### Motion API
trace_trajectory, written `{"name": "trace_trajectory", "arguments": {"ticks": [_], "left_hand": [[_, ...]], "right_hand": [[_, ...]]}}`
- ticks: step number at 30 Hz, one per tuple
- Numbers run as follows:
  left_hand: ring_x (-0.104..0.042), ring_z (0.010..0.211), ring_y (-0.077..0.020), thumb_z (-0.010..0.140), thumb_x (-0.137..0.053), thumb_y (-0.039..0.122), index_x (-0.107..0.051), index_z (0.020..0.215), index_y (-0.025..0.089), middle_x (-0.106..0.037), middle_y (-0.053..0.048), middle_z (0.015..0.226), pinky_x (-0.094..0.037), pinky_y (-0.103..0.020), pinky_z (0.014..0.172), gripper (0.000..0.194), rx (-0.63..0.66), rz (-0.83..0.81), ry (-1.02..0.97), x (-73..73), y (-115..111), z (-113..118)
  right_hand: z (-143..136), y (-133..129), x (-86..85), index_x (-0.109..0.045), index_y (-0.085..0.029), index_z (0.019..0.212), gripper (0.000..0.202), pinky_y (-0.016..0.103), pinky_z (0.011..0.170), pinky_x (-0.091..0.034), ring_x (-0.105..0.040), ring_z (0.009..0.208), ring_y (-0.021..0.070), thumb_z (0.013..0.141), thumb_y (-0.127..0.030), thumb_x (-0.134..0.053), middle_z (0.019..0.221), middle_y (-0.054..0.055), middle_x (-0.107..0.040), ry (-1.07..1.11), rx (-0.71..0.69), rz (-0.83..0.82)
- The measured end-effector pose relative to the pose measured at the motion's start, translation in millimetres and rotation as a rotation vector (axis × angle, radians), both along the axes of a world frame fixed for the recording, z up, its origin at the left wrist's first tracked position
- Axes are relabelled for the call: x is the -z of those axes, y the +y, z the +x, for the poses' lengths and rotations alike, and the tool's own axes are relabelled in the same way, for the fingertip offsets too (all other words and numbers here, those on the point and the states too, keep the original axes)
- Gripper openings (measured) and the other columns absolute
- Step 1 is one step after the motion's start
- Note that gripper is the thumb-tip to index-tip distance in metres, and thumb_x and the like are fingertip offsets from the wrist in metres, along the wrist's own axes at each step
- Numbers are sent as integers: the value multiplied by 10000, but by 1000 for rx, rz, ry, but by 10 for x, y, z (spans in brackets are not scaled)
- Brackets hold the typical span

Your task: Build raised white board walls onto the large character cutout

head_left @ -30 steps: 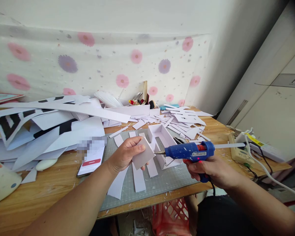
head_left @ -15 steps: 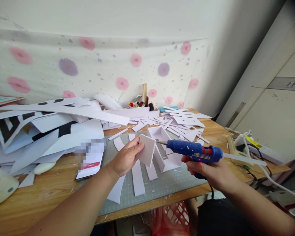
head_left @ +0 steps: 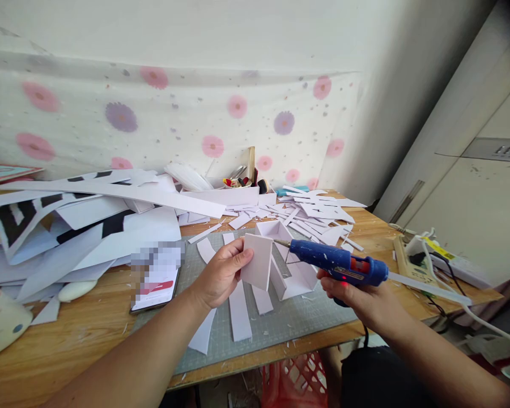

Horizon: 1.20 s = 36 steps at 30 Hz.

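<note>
Panel (head_left: pixel 257 263) turned more upright: white, flat, four-sided.

Home craft corner, apparently: flowered wall sheet (head_left: pixel 174 116), cutting mat (head_left: pixel 280 323), glue gun (head_left: pixel 338 262), offcuts (head_left: pixel 323 211).

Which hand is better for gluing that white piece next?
Probably the right hand: it grips the glue gun, its nozzle close to the white piece. The left hand holds that piece.

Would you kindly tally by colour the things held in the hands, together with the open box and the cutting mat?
White: 2 (flat rectangular board panel in the left hand; open board box)
Blue: 1 (glue gun in the right hand, stick included)
Grey: 1 (flat gridded cutting mat)
Total: 4
</note>
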<state>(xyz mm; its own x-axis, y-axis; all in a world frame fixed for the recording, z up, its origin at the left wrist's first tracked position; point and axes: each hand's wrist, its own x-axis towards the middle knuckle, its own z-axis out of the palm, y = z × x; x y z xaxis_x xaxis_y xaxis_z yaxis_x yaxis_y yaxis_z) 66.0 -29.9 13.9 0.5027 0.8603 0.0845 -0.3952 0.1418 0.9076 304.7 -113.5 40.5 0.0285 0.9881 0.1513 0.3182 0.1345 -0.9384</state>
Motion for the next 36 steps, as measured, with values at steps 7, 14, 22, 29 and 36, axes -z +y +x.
{"name": "trace_trajectory", "arguments": {"ticks": [7,14,22,29,36], "left_hand": [[-592,789,-165,750,-705,338,-665,958,162,-676,-69,906,-426,-236,696,275,2,-8,-5,-4,-2,-2],[-586,770,-150,737,-719,324,-677,954,162,-678,-59,875,-422,-223,694,274,-23,-2,-30,-21,-3,5],[-592,779,-157,724,-729,341,-678,958,169,-682,-56,887,-429,-228,683,295,-86,-7,-14,-56,-3,-5],[-494,563,-69,680,-767,308,-683,857,157,-603,6,677,-362,-157,503,248,-119,-44,-64,-67,8,-9],[-302,422,-2,661,-779,299,-660,805,132,-469,54,568,-244,-126,403,251,-164,-86,-81,-50,33,-19]], "right_hand": [[-4,-2,33,-583,-235,821,205,286,547,-433,-531,628,170,721,-396,-661,639,-4,-543,12,16,7],[57,48,14,-579,-224,748,211,265,511,-418,-501,586,153,720,-416,-662,639,-1,-544,-84,-103,40],[39,29,1,-575,-225,692,208,279,544,-439,-504,618,171,726,-415,-653,680,15,-556,-139,-142,72],[25,35,11,-591,-230,680,177,297,580,-452,-512,634,184,729,-390,-650,689,21,-559,-189,-140,139],[41,41,-4,-621,-244,692,123,316,586,-455,-520,647,200,747,-353,-631,705,33,-571,-246,-203,171]]}}
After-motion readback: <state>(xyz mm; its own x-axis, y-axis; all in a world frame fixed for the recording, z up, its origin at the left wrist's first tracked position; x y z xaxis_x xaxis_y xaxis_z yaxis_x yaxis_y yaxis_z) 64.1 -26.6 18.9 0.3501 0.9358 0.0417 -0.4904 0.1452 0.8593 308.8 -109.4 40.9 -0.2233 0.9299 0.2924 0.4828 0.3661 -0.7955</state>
